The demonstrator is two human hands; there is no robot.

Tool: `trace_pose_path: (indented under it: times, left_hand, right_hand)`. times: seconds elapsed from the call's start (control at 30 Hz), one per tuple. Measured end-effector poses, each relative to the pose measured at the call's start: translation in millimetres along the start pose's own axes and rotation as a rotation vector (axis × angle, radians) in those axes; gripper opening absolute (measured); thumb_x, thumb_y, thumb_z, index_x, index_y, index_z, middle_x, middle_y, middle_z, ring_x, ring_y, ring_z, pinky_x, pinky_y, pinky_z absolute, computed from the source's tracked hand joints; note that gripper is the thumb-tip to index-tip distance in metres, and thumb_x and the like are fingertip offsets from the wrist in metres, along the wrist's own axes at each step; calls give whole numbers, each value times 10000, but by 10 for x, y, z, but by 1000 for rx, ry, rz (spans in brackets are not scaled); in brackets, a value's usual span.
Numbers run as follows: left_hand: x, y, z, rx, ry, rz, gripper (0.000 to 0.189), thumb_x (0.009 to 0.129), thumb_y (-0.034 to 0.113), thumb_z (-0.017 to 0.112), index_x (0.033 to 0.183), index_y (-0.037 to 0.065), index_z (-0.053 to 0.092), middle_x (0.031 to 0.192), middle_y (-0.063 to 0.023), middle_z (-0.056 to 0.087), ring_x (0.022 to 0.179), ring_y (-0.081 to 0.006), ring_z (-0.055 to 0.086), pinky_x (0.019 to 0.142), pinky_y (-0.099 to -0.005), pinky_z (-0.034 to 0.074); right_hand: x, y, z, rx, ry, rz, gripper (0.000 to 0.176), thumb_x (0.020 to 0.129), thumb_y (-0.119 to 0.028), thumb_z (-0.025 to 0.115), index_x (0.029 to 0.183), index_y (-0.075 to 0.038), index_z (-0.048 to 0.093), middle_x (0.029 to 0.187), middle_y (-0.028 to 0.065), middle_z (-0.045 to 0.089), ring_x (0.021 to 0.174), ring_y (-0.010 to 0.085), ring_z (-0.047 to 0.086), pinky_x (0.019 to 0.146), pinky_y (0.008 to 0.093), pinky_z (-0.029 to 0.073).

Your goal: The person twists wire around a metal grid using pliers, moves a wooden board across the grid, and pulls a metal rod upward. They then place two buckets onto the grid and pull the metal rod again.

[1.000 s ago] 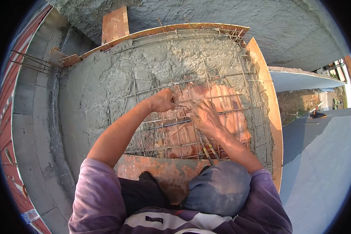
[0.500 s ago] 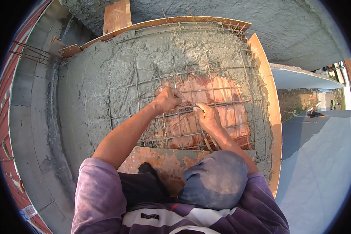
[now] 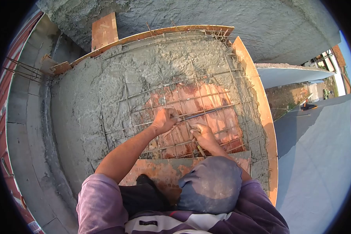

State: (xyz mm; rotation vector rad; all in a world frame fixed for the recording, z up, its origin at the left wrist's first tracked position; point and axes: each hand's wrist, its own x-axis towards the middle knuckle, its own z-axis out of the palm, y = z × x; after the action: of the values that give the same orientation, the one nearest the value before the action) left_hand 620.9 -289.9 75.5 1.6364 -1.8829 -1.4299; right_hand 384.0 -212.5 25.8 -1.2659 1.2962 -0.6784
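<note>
My left hand point(image 3: 166, 121) is closed in a pinch above the rebar mesh point(image 3: 201, 99). Its fingertips are at the left end of a dark thin rod point(image 3: 208, 112) that lies along one of the bars; what they pinch is too small to make out. Lower and to the right, my right hand point(image 3: 205, 137) has thumb and fingers pressed together over the mesh, their contents hidden. Just below that hand, a tool with a yellowish handle point(image 3: 201, 151) leans near the board; its other end is hidden. Reddish formwork panel point(image 3: 183, 91) shows under the bars.
Wet grey concrete point(image 3: 85, 93) surrounds the exposed panel and partly buries the mesh. Wooden form boards point(image 3: 257, 109) edge the right and far sides. Bar ends point(image 3: 222, 33) stick up at the far corner. My foot point(image 3: 144, 180) is on a stained board point(image 3: 144, 167).
Both hands have moved closer to my body across the mesh, still closed. The fingers of my right hand have shifted away from the rod. The view has also shifted slightly.
</note>
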Motion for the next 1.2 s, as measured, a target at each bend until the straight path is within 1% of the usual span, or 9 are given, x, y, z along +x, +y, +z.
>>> trace_pose_path:
  times: [0.13,0.37,0.43,0.53,0.83,0.93,1.03,1.1,1.2]
  left_hand:
    - [-4,-79,36,-527,-194,-188,182,955,155,733,940,-25,710,864,-97,722,765,-170,707,691,-315,634]
    - [27,-124,-39,-370,-224,-128,144,936,109,728,973,-29,714,897,-109,729,776,-170,712,695,-316,640]
    - [54,-101,-117,-251,-245,-94,122,932,86,719,983,-25,719,917,-109,733,772,-170,714,695,-319,644]
    - [27,-85,-270,-322,-135,-221,71,904,25,701,947,-29,716,875,-120,723,734,-186,726,667,-330,636]
    - [304,-1057,-977,-1188,717,-372,262,967,60,664,1189,-74,623,1037,-169,697,793,-289,738,715,-373,650]
    - [124,-1320,-1103,-834,825,-553,343,959,81,674,1253,-68,580,1062,-176,683,779,-281,726,729,-387,642]
    - [-17,-1249,-1101,-602,725,-616,362,941,79,676,1260,-71,599,1021,-163,694,772,-244,709,708,-373,615]
    - [6,-1328,-1034,-513,678,-549,375,922,76,684,1259,-73,612,990,-143,700,757,-212,690,676,-344,585]
    - [185,-1524,-847,-367,618,-368,377,907,81,697,1242,-78,630,952,-114,708,728,-168,657,639,-319,545]
  right_hand:
    - [-71,-202,-151,7,31,86,215,960,-67,628,1119,66,685,778,78,689,672,112,639,617,280,527]
    - [-38,-167,-186,-19,-25,23,173,953,-77,649,1071,42,690,783,54,687,706,99,634,651,266,517]
    - [-35,-194,-130,-39,18,-77,244,938,-102,683,1144,30,687,865,86,716,775,136,655,705,299,529]
    - [-136,-353,-96,-108,79,-96,318,926,-117,709,1207,28,673,938,124,731,824,163,666,735,318,535]
    - [-430,-128,-216,-294,74,7,354,923,-120,714,1245,13,656,979,167,724,847,241,701,740,360,550]
    - [-557,-38,-284,-385,63,-7,350,901,-138,730,1209,12,660,982,169,700,884,290,693,776,398,548]
    - [-749,50,-340,-624,74,-48,417,867,-207,772,1208,-2,646,1081,177,652,1001,334,652,857,450,530]
    - [-929,103,-348,-806,133,-98,522,840,-272,802,1261,-28,614,1166,180,603,1097,362,609,914,486,510]
    - [-1026,179,-256,-842,-12,166,703,839,-347,791,1411,-65,495,1277,218,537,1214,412,544,988,525,467]
